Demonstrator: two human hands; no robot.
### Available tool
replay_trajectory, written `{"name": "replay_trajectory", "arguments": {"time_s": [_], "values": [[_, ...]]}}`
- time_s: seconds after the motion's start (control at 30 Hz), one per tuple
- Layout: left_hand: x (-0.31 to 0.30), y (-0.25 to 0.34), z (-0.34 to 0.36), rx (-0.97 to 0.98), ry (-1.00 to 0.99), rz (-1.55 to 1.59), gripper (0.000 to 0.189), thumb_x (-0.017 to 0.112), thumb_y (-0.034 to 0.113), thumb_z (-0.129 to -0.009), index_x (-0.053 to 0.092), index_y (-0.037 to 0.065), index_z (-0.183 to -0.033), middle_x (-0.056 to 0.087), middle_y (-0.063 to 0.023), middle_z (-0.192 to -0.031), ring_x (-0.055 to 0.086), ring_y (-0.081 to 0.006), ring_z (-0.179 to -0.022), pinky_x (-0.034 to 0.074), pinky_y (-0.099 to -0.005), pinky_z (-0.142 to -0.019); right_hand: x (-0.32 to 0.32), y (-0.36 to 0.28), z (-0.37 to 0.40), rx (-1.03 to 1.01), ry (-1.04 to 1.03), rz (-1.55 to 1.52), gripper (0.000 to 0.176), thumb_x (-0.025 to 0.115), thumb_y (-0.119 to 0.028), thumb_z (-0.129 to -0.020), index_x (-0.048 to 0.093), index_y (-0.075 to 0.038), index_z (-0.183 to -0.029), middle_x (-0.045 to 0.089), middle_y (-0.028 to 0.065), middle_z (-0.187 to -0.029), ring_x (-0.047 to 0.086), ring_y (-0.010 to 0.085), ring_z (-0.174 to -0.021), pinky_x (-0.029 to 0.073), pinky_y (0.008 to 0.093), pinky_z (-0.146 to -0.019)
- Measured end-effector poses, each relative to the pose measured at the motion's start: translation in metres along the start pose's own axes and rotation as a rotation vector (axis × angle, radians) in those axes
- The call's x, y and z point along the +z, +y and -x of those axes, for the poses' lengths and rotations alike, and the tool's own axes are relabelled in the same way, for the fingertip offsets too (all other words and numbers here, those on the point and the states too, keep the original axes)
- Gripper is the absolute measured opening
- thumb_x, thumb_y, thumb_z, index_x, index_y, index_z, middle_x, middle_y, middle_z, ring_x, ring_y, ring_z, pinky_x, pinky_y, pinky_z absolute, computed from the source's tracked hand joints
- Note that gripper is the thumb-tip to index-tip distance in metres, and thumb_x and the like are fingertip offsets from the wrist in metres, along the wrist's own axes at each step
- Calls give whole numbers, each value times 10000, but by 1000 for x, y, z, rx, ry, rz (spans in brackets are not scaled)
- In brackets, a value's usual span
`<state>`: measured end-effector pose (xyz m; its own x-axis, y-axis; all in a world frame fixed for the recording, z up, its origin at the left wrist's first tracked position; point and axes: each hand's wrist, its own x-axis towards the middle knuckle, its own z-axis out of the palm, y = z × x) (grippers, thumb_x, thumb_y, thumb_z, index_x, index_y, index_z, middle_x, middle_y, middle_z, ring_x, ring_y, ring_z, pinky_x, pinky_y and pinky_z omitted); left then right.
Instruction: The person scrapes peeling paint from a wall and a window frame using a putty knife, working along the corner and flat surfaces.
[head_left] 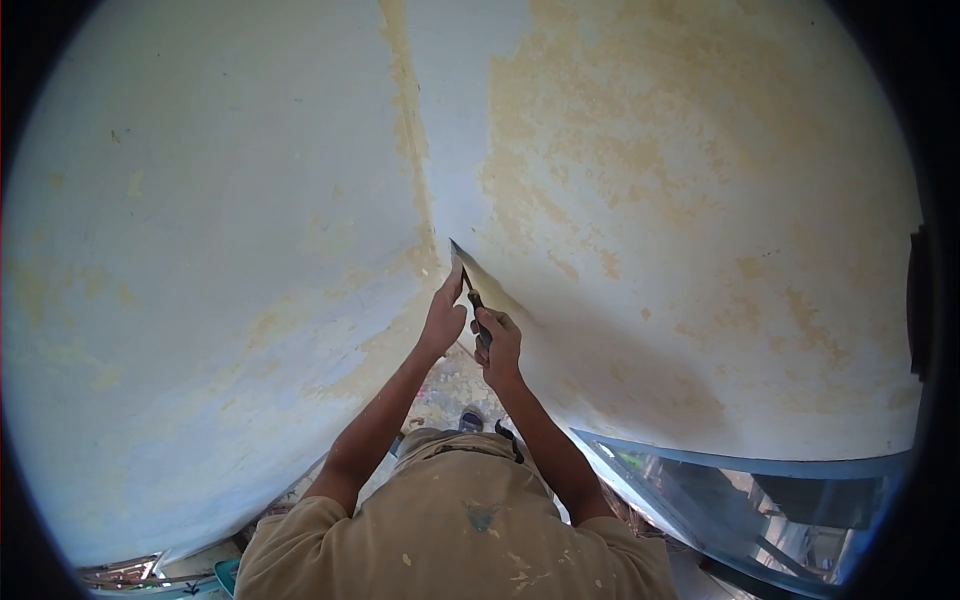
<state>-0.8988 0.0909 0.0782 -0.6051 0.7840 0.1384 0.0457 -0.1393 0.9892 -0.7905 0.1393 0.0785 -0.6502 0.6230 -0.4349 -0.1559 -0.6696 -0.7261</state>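
Note:
My right hand (503,347) is wrapped round the dark handle of a paint scraper (481,316), which points up and slightly left. The blade's tip rests against the right-hand wall (640,190), just beside the corner. My left hand (443,318) is higher and to the left, its fingers reaching up along the blade and pressed to it; part of the blade is hidden behind them. Around the tip the wall is white, with patches of yellowish older coating where the top paint is gone.
On my left stands another wall (200,200), meeting the right one at a corner with a yellow bare strip. A blue-framed window (740,490) is at lower right. Below, paint flakes litter the floor (450,392) by my shoe (470,420). A dark fixture (917,305) sits at the far right.

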Motion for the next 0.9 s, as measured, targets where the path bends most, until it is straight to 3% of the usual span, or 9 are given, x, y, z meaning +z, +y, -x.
{"name": "replay_trajectory", "arguments": {"time_s": [0.1, 0.2, 0.33, 0.43, 0.6, 0.67, 0.73, 0.9], "values": [[28, 4, 24, -50, -43, -91, 846, 323, -124, -617, 52, -8, -1410, 195, -238, -1438, 191, -265, -1348, 209, -277, -1057, -26, -1, 25, -10, 32, 6, 152, 578, -177, -843, 521, -41, -882, 524, 28, -651, 339, 48, -335, 226, 198, -289], [67, -6, 61, -95, -233, -153, 878, 371, -124, -656, -51, 28, -1412, 54, -202, -1474, 98, -280, -1362, 188, -326, -1082, -79, 2, 67, -17, 107, 8, 158, 572, -164, -844, 507, -32, -900, 509, 28, -639, 342, 44, -340, 222, 193, -286], [103, -8, 100, -90, -508, -41, 876, 353, -135, -655, -85, 5, -1400, -20, -220, -1470, -13, -255, -1366, 64, -322, -1101, -131, -4, 125, -20, 271, 23, 186, 580, -172, -836, 511, -25, -927, 535, 44, -633, 331, 40, -325, 231, 179, -275], [107, -8, 99, -134, -528, 36, 864, 332, -118, -625, -64, -36, -1389, -45, -273, -1449, -24, -294, -1365, 56, -326, -1099, -129, -9, 129, -43, 288, 17, 161, 584, -160, -833, 505, -31, -890, 524, 45, -613, 331, 46, -325, 225, 185, -274], [61, -33, 45, -44, -152, -19, 857, 331, -132, -617, -3, -31, -1400, 93, -270, -1445, 77, -300, -1364, 96, -304, -1094, -56, -9, 51, -15, 204, 25, 214, 607, -162, -827, 530, 2, -941, 526, 29, -601, 309, 27, -331, 194, 197, -290], [29, -10, 15, -175, -44, -5, 837, 314, -144, -619, 54, -24, -1405, 160, -245, -1441, 132, -288, -1357, 127, -292, -1090, -24, 4, 13, -31, 114, 46, 179, 610, -179, -818, 530, -29, -874, 526, 26, -613, 320, 54, -321, 220, 217, -292], [-1, -28, -3, -41, -28, -10, 832, 298, -159, -619, 84, -11, -1409, 177, -223, -1444, 158, -266, -1354, 146, -286, -1087, -2, 13, -6, -29, 77, 72, 177, 603, -176, -826, 524, -27, -878, 524, 21, -613, 315, 55, -320, 220, 220, -295], [17, -28, 26, -123, -96, -17, 858, 318, -159, -598, 83, -9, -1409, 174, -228, -1445, 144, -248, -1359, 134, -289, -1091, -34, 24, 20, -10, 60, 27, 189, 591, -187, -838, 503, -32, -904, 525, 31, -647, 325, 50, -324, 222, 207, -290]]}}
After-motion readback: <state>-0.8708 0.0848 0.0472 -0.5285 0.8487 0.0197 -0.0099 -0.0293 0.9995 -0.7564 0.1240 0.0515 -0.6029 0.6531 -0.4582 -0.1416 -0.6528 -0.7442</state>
